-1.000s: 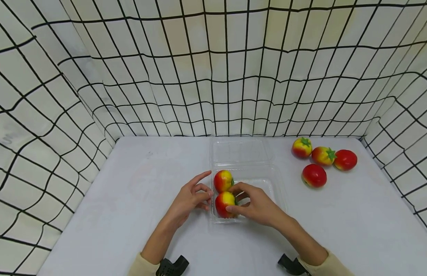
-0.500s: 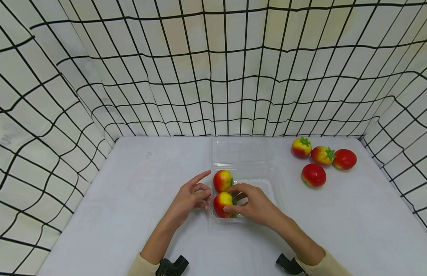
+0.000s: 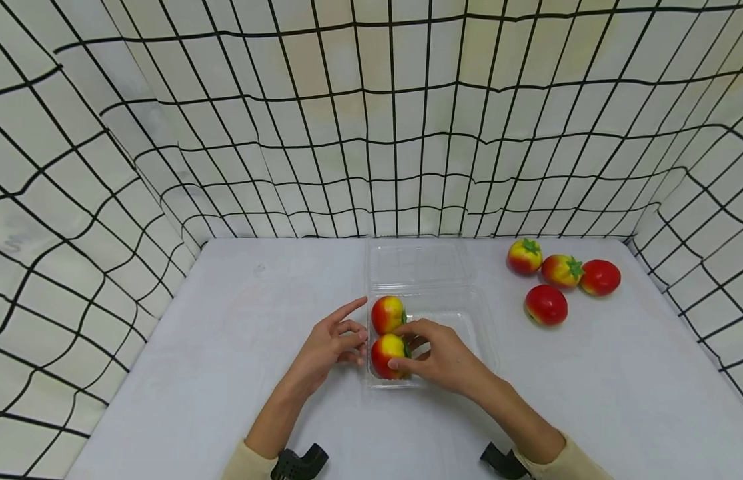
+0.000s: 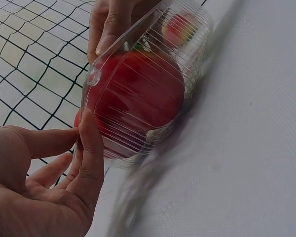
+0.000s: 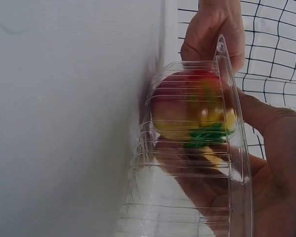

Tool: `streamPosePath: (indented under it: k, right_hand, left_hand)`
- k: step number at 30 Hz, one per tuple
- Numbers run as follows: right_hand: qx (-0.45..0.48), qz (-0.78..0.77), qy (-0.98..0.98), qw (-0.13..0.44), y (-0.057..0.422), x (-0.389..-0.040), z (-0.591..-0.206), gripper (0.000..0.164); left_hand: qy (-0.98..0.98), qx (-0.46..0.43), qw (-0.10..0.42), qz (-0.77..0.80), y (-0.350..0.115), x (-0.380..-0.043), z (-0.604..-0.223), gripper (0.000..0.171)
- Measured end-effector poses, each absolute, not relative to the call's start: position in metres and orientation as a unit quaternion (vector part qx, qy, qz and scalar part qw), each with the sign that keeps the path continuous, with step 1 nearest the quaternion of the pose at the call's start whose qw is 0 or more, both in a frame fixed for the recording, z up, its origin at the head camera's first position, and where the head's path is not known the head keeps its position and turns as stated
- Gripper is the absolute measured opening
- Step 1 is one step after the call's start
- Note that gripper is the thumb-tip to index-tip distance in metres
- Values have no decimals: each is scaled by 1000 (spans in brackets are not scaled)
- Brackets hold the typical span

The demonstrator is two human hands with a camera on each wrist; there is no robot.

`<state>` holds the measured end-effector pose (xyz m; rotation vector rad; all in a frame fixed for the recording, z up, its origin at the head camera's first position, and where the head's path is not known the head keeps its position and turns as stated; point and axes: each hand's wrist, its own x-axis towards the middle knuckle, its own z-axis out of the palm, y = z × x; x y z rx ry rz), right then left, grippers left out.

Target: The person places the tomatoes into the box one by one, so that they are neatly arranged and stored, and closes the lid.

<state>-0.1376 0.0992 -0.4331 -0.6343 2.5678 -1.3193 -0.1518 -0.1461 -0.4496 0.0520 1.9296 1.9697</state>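
A clear plastic clamshell container stands on the white table with its lid folded back. Two red-and-yellow toy fruits with green leafy tops lie along its left side, a far one and a near one. My right hand reaches into the container and holds the near fruit from its leafy side, fingers and thumb around it. At the left rim, my left hand pinches the container's edge between thumb and fingers, as the left wrist view shows. Through the ribbed wall, the held fruit appears in the right wrist view.
At the back right of the table lies a group of red and red-and-yellow toy fruits. The container's flat lid extends toward the back. Black grid netting over white walls borders the table at the back and sides.
Compared with a second ago, my right hand and the near fruit sit very slightly farther left. My left hand stays at the container's rim.
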Motion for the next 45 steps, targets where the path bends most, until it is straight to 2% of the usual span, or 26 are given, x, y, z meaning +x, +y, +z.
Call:
streamPosePath:
  k: [12,25,36,45]
  right_hand:
    - [-230,-406,883,56,101,-137,-432,50]
    - [-204,-415,886,27,122,-144,-426,50]
    - [-219,-421,880,-10,144,-151,-424,42]
    - [-209,-423,882,-18,157,-155,-421,39]
  left_hand:
    - [694,20,190,694,-146,-152,-448,64]
    - [691,19,195,695,-146,-151,-447,64]
    - [690,17,196,696,-146,-151,-448,64]
    - [689,12,198,697,-146,-151,-447,65]
